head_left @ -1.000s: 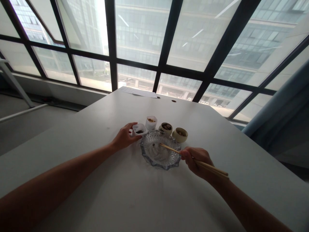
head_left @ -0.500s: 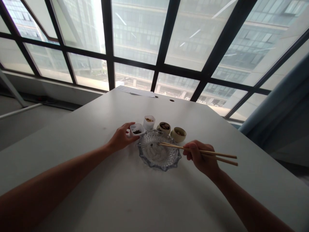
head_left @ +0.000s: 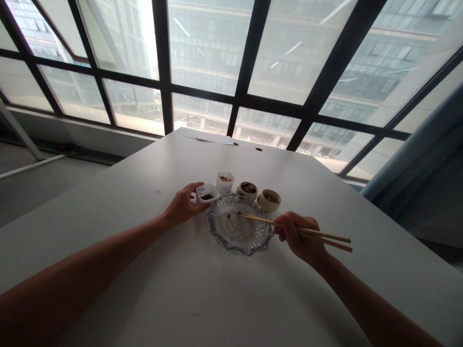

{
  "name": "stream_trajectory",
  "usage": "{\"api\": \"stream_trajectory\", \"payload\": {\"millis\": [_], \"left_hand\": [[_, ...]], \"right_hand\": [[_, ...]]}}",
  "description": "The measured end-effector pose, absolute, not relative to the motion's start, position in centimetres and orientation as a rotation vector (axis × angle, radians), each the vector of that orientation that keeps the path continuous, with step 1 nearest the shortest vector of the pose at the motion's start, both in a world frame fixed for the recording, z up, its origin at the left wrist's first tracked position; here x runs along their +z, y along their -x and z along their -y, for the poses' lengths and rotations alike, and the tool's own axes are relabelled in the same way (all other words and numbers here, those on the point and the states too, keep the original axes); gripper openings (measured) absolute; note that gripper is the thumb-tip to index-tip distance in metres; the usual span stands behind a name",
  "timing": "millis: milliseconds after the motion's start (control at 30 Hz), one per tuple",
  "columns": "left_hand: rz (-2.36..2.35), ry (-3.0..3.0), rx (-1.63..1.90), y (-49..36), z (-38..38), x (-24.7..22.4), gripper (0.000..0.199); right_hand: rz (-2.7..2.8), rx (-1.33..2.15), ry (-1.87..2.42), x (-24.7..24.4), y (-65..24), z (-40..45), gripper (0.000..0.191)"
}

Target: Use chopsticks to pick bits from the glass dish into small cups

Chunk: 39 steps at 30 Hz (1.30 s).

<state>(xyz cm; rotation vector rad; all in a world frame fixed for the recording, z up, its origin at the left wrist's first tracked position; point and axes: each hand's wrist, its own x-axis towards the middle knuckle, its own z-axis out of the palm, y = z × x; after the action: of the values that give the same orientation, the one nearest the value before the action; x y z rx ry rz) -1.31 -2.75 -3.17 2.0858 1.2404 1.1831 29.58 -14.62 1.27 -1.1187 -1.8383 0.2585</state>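
Observation:
My left hand (head_left: pixel 186 203) grips a small white cup (head_left: pixel 207 191) between thumb and fingers. Dark bits (head_left: pixel 207 197) lie inside that cup. In my right hand (head_left: pixel 301 234) is a pair of wooden chopsticks (head_left: pixel 260 219), their tips close together over a scalloped clear glass bowl (head_left: pixel 241 248). A small dark piece (head_left: pixel 239 213) shows at the tips; whether they pinch it I cannot tell. Another dark piece (head_left: pixel 229 216) lies in the bowl to the left, beside something pale or translucent.
Behind the bowl stand a white cup (head_left: pixel 225 184) with yellowish-brown pieces, a cream cup (head_left: pixel 246 192) with dark strips, and a yellowish cup (head_left: pixel 269 201). White paper (head_left: pixel 206 137) lies at the far end of the white table (head_left: pixel 162 299). A blue curtain (head_left: pixel 419 149) hangs at right.
The chopsticks' rear ends have shifted slightly left and down, and a dark piece now shows at their tips. My left hand keeps hold of the white cup. The view has moved slightly.

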Motion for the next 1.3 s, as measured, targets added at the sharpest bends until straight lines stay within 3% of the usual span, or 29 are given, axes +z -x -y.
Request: {"api": "stream_trajectory", "payload": {"millis": [467, 1033, 1300], "left_hand": [[-1.222, -2.084, 1.2, 1.2, 2.7, -3.2, 0.07], [-1.223, -2.092, 1.197, 1.2, 2.8, -3.1, 0.07], [-1.214, -2.103, 1.214, 1.2, 2.6, -3.4, 0.069]], "right_hand": [[1.75, 0.181, 1.202, 0.4, -28.8, 14.8, 0.043], [2.163, -0.146, 0.889, 1.4, -29.0, 15.2, 0.034], [1.936, 0.007, 1.034, 1.3, -29.3, 15.4, 0.034]]}}
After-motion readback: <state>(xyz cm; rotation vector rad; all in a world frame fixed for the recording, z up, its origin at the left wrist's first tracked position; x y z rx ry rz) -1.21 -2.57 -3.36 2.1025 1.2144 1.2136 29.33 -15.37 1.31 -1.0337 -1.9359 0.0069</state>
